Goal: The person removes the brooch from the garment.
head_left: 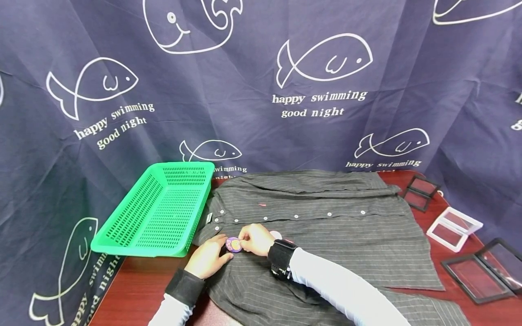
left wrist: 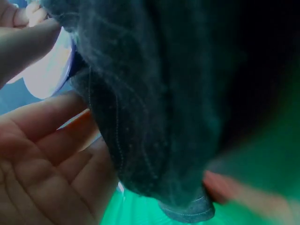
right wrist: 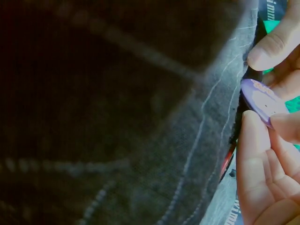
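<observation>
A dark grey pinstriped shirt (head_left: 346,244) lies spread over the table, its row of pale buttons running left to right. My right hand (head_left: 256,240) pinches a round purple pin badge (head_left: 233,245) by its edge, close over the shirt below the collar. The right wrist view shows the badge (right wrist: 263,101) tilted on edge between thumb and fingertip, beside the cloth; its back is hidden. My left hand (head_left: 209,257) rests on the shirt left of the badge, fingers extended. Its thumb (right wrist: 262,56) touches the cloth just by the badge.
A green plastic basket (head_left: 152,246) stands at the left, near the collar. On the right lie a small black frame (head_left: 417,200), a white frame (head_left: 446,213) and a larger black frame (head_left: 461,261). A round white thing (head_left: 276,234) sits partly behind my right wrist.
</observation>
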`<move>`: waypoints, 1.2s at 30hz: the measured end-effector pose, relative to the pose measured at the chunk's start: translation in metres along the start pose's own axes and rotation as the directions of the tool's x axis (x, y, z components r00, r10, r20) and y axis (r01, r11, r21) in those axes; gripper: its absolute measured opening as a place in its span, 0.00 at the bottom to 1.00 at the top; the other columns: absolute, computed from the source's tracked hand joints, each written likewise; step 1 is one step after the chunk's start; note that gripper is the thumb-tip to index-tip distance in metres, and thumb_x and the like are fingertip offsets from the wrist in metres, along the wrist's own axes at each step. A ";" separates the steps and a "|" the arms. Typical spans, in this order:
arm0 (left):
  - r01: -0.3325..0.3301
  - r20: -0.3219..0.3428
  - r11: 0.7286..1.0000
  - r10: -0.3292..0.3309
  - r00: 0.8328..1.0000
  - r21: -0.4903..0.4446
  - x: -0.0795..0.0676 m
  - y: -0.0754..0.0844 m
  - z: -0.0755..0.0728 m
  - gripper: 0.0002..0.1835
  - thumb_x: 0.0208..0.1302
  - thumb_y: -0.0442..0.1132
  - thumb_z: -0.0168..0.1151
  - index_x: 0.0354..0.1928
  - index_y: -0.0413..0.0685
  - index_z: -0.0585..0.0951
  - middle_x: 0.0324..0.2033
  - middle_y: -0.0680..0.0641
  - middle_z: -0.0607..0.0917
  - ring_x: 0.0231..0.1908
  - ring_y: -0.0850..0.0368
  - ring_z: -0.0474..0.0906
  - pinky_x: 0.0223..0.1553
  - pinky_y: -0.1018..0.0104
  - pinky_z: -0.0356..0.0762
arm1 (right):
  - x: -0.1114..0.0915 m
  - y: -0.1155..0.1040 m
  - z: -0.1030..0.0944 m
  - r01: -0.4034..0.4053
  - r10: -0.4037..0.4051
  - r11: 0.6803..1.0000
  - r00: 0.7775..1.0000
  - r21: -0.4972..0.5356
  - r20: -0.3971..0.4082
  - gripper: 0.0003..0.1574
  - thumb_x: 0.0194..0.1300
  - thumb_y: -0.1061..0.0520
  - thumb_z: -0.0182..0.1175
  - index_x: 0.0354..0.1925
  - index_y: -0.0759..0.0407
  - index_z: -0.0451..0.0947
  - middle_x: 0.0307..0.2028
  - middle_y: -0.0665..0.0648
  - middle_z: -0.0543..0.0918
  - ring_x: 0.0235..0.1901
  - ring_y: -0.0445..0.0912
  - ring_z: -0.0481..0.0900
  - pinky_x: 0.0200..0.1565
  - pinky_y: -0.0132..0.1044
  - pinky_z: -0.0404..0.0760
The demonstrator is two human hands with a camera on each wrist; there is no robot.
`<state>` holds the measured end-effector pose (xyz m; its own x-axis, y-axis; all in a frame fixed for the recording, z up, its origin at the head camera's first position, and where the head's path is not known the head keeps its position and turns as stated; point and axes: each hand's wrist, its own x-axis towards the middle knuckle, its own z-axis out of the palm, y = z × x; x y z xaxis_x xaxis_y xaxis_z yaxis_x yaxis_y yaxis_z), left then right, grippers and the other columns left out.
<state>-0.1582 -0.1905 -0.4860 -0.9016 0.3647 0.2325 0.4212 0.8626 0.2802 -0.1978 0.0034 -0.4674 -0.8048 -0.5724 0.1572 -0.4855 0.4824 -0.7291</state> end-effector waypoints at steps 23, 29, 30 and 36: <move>0.003 0.115 0.992 -0.017 0.993 0.123 -0.005 0.010 -0.001 0.32 0.55 0.47 0.70 0.54 0.28 0.79 0.58 0.32 0.79 0.60 0.38 0.76 0.61 0.48 0.73 | 0.001 0.006 0.002 -0.108 0.098 0.985 0.992 0.136 0.081 0.06 0.56 0.72 0.58 0.30 0.69 0.82 0.21 0.62 0.86 0.18 0.45 0.83 0.21 0.26 0.79; 0.020 0.122 0.992 -0.035 0.992 0.124 -0.005 0.010 -0.001 0.32 0.55 0.48 0.71 0.54 0.28 0.79 0.58 0.33 0.79 0.60 0.39 0.76 0.60 0.49 0.73 | 0.000 0.008 0.002 -0.132 0.112 0.970 0.988 0.205 0.106 0.08 0.57 0.73 0.56 0.32 0.72 0.82 0.23 0.65 0.86 0.19 0.46 0.84 0.23 0.29 0.82; 0.021 0.122 0.992 -0.037 0.992 0.125 -0.005 0.011 -0.001 0.32 0.55 0.48 0.71 0.54 0.28 0.79 0.58 0.33 0.79 0.60 0.39 0.76 0.60 0.49 0.73 | 0.000 0.008 0.003 -0.136 0.114 0.968 0.987 0.211 0.111 0.08 0.57 0.73 0.56 0.32 0.73 0.82 0.23 0.65 0.86 0.19 0.45 0.84 0.23 0.29 0.82; 0.017 0.113 0.991 -0.032 0.993 0.132 -0.006 0.010 -0.001 0.32 0.54 0.47 0.71 0.53 0.28 0.79 0.57 0.33 0.80 0.59 0.38 0.77 0.60 0.48 0.74 | -0.001 0.009 0.002 -0.166 0.134 0.947 0.982 0.274 0.131 0.09 0.57 0.73 0.55 0.33 0.74 0.82 0.25 0.66 0.86 0.20 0.41 0.82 0.25 0.31 0.83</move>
<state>-0.1488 -0.1838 -0.4837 -0.9199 0.3743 0.1169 0.3893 0.9072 0.1592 -0.2007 0.0066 -0.4753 -0.8111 -0.5841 -0.0304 -0.2332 0.3706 -0.8991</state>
